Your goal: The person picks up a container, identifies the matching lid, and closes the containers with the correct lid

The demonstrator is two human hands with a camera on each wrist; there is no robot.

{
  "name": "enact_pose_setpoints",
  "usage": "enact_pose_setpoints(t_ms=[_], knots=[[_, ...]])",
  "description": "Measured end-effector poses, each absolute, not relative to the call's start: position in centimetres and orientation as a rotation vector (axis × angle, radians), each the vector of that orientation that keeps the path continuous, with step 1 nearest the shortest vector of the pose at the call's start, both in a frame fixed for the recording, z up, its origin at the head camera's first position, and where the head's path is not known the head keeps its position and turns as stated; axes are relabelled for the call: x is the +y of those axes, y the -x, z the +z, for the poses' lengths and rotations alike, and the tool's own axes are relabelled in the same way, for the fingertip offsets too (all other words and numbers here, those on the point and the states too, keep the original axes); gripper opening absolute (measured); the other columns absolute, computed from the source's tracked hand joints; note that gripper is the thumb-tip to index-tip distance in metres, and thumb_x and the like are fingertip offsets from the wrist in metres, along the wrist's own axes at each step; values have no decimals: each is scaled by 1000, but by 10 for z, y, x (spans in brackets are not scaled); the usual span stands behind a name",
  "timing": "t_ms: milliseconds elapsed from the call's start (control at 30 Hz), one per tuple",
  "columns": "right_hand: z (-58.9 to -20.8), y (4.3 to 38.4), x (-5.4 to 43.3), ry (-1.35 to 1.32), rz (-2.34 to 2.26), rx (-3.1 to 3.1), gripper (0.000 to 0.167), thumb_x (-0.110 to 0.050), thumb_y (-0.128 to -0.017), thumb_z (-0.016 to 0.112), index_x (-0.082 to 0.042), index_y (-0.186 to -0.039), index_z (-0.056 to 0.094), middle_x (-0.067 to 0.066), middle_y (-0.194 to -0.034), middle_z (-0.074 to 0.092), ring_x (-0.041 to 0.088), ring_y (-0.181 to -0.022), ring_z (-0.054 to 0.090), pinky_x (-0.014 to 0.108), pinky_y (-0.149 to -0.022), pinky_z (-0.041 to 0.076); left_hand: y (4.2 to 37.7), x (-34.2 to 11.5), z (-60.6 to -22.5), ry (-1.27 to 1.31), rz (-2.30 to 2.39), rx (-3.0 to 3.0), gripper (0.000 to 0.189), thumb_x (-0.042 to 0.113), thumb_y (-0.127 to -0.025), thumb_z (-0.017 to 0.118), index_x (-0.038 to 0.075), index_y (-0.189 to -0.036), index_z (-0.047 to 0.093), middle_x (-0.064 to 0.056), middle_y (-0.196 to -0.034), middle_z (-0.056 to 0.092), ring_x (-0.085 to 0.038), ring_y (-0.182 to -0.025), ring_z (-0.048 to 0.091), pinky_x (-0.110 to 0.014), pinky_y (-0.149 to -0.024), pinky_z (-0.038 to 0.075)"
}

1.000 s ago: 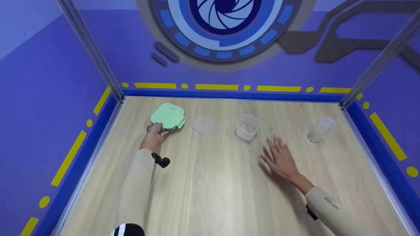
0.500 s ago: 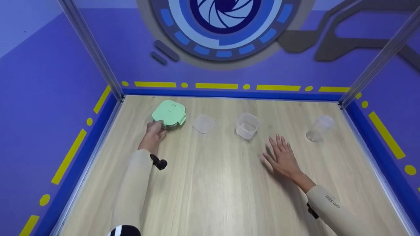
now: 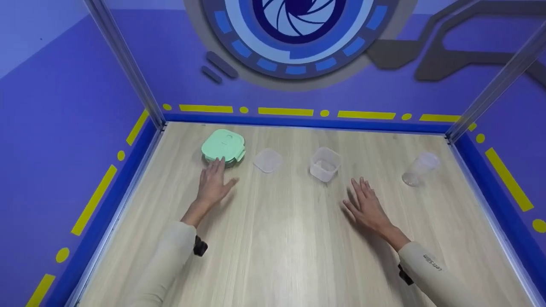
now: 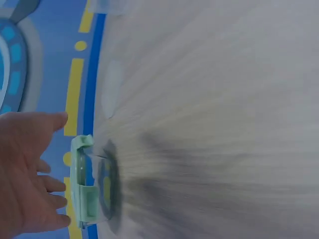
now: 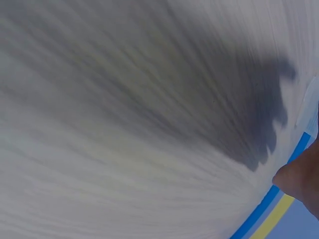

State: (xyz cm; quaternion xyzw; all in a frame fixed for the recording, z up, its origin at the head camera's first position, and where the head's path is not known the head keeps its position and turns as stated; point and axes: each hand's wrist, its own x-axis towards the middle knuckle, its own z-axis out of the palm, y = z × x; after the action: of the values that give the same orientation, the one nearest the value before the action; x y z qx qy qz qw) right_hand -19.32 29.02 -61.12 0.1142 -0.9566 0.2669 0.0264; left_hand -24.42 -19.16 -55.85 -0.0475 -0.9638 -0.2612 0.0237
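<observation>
A clear food container with a mint-green clip lid stands at the back left of the table. Just in front of it is my left hand, fingers extended and thumb spread, holding nothing. In the left wrist view a gap shows between the fingertips and the green lid. My right hand hovers palm down over the table with straight fingers, its shadow beneath. Nearest to it is a translucent square tub without a lid. A flat translucent square lid lies between the tub and the green-lidded container.
To the right a clear plastic cup or jar stands on the wooden table. Blue panels with yellow marks enclose the back and both sides, with metal posts at the corners.
My left hand has let go of the green-lidded container and drawn back, its fingers now straightened. The right hand has stayed nearly in place.
</observation>
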Motion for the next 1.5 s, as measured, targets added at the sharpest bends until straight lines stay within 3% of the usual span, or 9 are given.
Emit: enact_pose_setpoints(t_ms=[167,367,600,933,1300,1500], knots=[[-612,196,284,-348,920,-2921,80,-35,-101,63,0,-161,23,34,-165,18,52,-153,18,66,-123,16,231,-194,-576,291,-408,-2933,93,59,-90,67,9,-160,33,-23,-167,27,-42,-156,22,-62,-126,13],[-609,202,281,-253,1140,-2882,87,-32,-99,67,1,-162,15,31,-166,19,50,-153,20,66,-122,20,221,-197,-590,414,-207,-3006,102,73,-86,61,12,-161,30,-19,-171,17,-38,-159,13,-62,-127,11],[-607,221,269,-97,1406,-2824,101,-30,-96,73,2,-162,4,34,-164,15,51,-150,25,63,-122,24,215,-196,-596,476,-237,-2952,99,73,-87,59,11,-160,34,-19,-170,20,-38,-158,16,-62,-126,14],[-608,245,241,113,1678,-2643,121,-20,-85,84,-1,-162,-7,30,-167,10,48,-155,18,53,-127,22,209,-194,-593,450,-264,-2992,97,70,-87,61,12,-160,34,-22,-169,21,-40,-158,17,-63,-126,12],[-612,270,221,198,1878,-2434,117,-10,-85,82,-4,-163,-5,26,-169,13,41,-157,17,46,-129,19,208,-196,-594,435,-328,-2991,96,68,-88,62,10,-159,34,-24,-168,21,-41,-158,17,-63,-126,10],[-616,274,219,166,1882,-2409,103,-9,-87,80,1,-161,10,26,-166,23,40,-155,25,45,-129,21,207,-197,-594,429,-305,-3011,98,70,-88,60,11,-160,32,-24,-169,20,-40,-158,16,-63,-126,12]])
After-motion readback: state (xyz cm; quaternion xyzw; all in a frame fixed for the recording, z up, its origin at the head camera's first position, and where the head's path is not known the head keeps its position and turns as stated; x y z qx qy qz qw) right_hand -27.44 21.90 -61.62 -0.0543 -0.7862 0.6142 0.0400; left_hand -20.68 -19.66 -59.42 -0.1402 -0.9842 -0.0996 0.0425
